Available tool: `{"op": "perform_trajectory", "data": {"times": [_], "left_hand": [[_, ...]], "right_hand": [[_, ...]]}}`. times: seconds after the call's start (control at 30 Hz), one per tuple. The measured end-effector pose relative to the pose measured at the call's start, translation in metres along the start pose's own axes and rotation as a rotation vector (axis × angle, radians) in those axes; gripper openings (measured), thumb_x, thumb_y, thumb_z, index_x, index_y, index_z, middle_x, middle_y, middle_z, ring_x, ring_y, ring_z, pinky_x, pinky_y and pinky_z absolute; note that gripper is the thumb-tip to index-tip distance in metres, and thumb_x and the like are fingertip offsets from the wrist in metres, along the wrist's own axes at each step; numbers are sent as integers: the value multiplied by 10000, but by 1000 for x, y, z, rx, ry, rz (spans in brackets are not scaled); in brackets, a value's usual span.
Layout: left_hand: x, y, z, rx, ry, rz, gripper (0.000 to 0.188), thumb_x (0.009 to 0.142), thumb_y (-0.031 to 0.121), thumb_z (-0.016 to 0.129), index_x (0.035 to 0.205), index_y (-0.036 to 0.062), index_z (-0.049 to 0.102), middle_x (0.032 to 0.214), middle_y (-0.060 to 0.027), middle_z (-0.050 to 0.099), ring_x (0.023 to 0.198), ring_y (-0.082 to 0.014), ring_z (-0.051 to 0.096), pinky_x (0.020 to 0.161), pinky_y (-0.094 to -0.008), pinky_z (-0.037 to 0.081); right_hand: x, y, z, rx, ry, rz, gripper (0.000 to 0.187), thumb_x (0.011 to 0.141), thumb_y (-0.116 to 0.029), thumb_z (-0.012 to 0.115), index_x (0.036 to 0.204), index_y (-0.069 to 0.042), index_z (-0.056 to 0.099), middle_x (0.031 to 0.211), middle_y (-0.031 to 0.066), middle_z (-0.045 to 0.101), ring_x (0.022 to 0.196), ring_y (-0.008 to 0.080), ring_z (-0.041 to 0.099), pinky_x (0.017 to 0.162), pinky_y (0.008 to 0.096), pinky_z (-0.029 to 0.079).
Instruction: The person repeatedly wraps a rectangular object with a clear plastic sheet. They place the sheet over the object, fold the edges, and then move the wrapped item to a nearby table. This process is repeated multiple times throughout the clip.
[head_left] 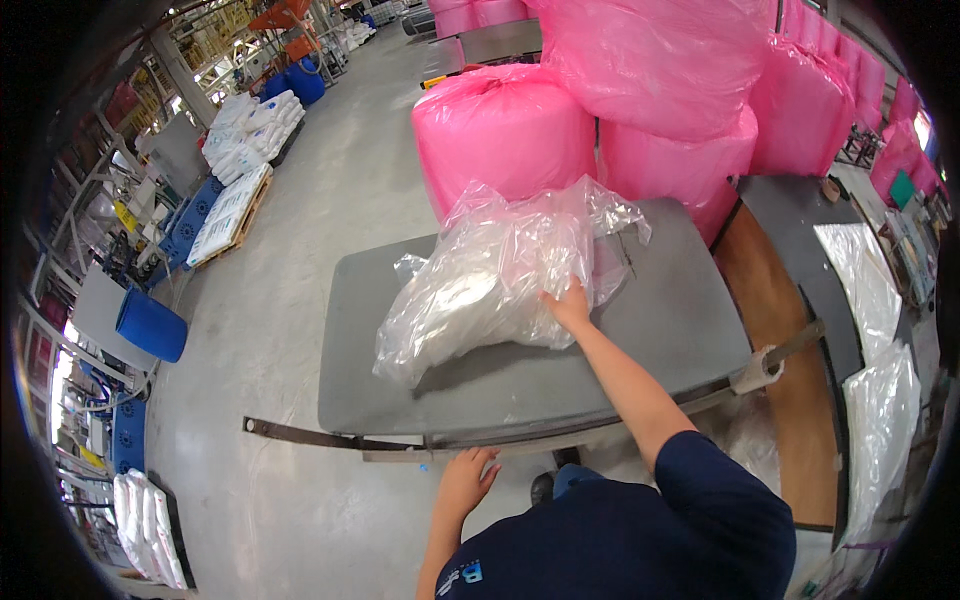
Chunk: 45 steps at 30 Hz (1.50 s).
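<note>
A crumpled heap of clear plastic bags (pixel 490 290) lies on the grey tabletop (pixel 680 300) in front of me. My right hand (pixel 570 306) reaches over the table and grips the near right side of the plastic. Its thumb shows, while the other fingertips are partly lost in the film. My left hand (pixel 468 482) is low by the table's front edge, thumb apart from the fingers, holding nothing. Whether its fingertips touch the edge I cannot tell. Along that edge runs a dark metal bar (pixel 330 435), sticking out past the table's left corner.
Large pink plastic-wrapped rolls (pixel 505 135) stand right behind the table. At the right, a brown board (pixel 760 290) and flat clear plastic sheets (pixel 880 430) lie beside it. To the left are a blue drum (pixel 152 325) and a pallet with white sacks (pixel 230 215).
</note>
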<state>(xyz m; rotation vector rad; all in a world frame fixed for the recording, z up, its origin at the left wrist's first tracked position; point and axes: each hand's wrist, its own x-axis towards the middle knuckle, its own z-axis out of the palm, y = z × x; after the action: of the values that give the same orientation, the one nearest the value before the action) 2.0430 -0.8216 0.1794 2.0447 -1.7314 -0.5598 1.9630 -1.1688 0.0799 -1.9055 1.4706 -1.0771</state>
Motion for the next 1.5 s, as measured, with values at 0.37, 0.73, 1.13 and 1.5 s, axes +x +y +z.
{"op": "perform_trajectory", "data": {"times": [0.37, 0.73, 1.13, 1.5], "left_hand": [[109, 20, -9, -206, 251, 113, 756, 734, 244, 655, 1314, 30, 221, 1308, -244, 260, 1219, -384, 267, 985, -411, 274], [284, 28, -167, -582, 622, 408, 1047, 655, 426, 703, 1355, 29, 33, 1392, -201, 119, 1262, -308, 226, 1022, -418, 191], [197, 173, -17, -1452, -154, 580, 963, 672, 297, 727, 1311, 63, 46, 1314, -126, 122, 1115, -223, 367, 920, -366, 326], [12, 305, 68, -1381, -1296, 556, 489, 817, 157, 587, 1225, 25, 354, 1020, -41, 531, 938, -89, 463, 809, -233, 377]], "right_hand": [[157, -237, -165, 858, 77, -468, 158, 839, -84, 531, 694, -81, 468, 607, -46, 441, 534, 24, 384, 481, 191, 324], [81, -244, -319, 1013, 237, -519, 86, 869, -172, 513, 881, -87, 502, 730, -9, 521, 611, 67, 489, 539, 211, 404], [-204, -175, -376, 806, 811, 11, 79, 891, -154, 455, 943, -94, 452, 889, -14, 531, 762, 72, 495, 659, 232, 392], [-606, -123, -319, 11, 632, 962, 103, 764, -101, 554, 824, -22, 581, 700, 63, 549, 651, 139, 502, 618, 267, 420]]}}
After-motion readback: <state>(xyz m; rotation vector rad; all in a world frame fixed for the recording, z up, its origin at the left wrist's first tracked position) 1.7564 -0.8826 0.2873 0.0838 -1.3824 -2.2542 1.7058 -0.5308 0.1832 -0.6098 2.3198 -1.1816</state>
